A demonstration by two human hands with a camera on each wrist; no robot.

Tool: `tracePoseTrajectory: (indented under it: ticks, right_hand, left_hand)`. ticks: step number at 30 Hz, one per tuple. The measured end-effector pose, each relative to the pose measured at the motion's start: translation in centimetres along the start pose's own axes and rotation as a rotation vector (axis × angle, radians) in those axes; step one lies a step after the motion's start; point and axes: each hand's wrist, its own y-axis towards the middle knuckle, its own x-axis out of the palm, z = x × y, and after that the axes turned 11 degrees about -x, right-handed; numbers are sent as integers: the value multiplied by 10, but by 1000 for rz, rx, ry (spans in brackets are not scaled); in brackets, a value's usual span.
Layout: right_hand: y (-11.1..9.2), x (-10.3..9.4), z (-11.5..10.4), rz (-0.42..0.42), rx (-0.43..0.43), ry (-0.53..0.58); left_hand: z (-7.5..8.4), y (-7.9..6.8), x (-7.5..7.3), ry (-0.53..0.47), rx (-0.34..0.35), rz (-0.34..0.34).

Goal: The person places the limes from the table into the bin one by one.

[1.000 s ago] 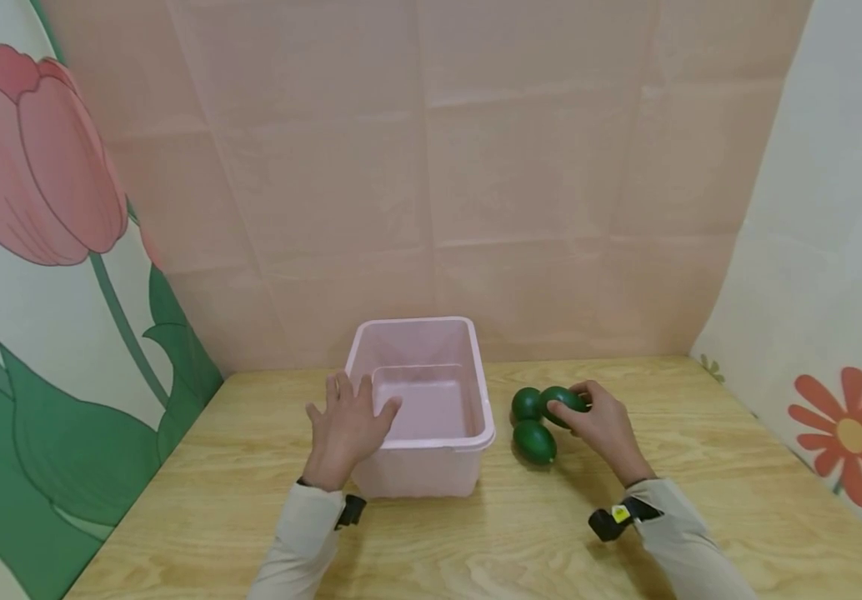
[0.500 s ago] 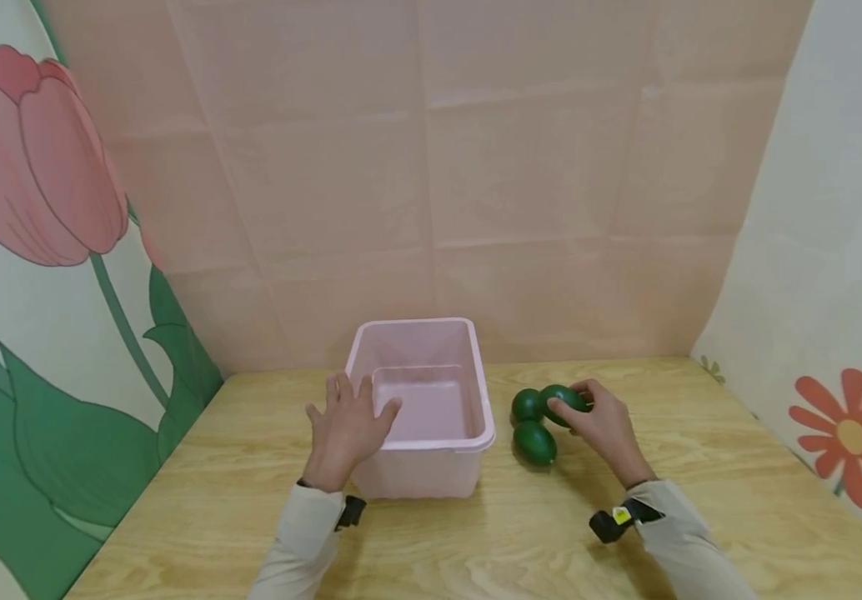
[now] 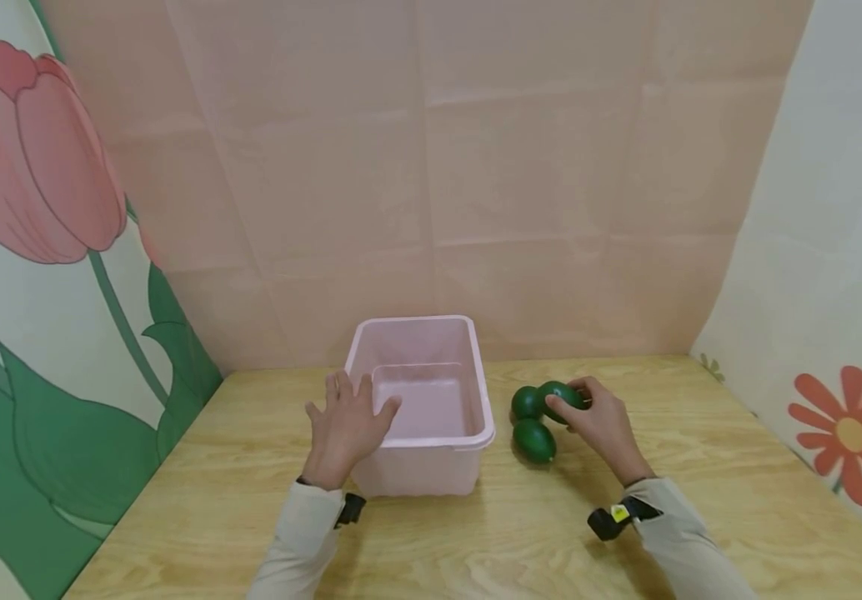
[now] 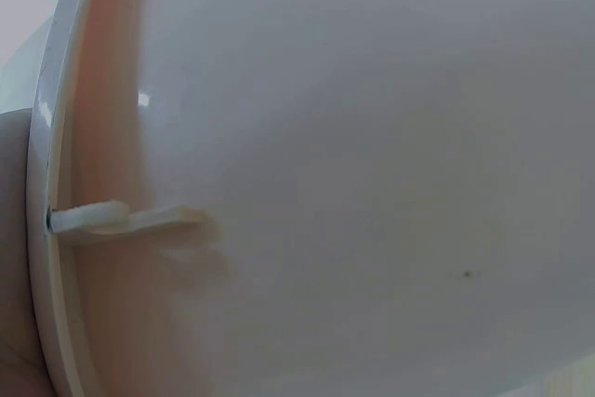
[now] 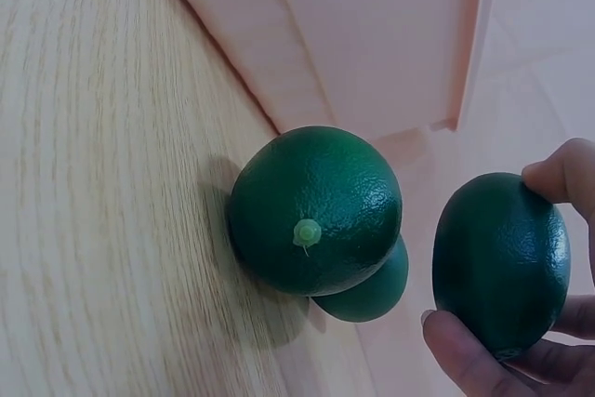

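Observation:
My right hand point(image 3: 602, 425) pinches a dark green, glossy oval lime point(image 5: 502, 262) between thumb and fingers. In the right wrist view this lime hangs apart from two others. The nearer lime point(image 3: 533, 442), with a pale stem button, rests on the table and partly covers the farther lime point(image 5: 367, 287). Left of the fruit stands a pale pink plastic basin point(image 3: 423, 471) with nothing inside. Fingers spread, my left hand point(image 3: 348, 429) lies along the basin's left near rim. The left wrist view is filled by the basin's outer wall point(image 4: 353, 155), with part of the hand at its rim.
Light wood-grain table point(image 3: 198, 500) lies under everything. A pinkish cloth backdrop point(image 3: 431, 183) rises behind the basin, with flower-printed sheets point(image 3: 814, 250) at both sides. Each wrist wears a small black camera point(image 3: 611, 522).
Almost nothing differs. The lime in my right hand sits very slightly higher in the head view; the left hand and basin hold still.

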Motion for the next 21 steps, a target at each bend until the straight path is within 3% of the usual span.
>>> tracePoseTrajectory:
  ticks: [21]
  right_hand:
    - [1,1,-1,41,-36,47]
  left_hand:
    - [1,0,-1,1,5,2]
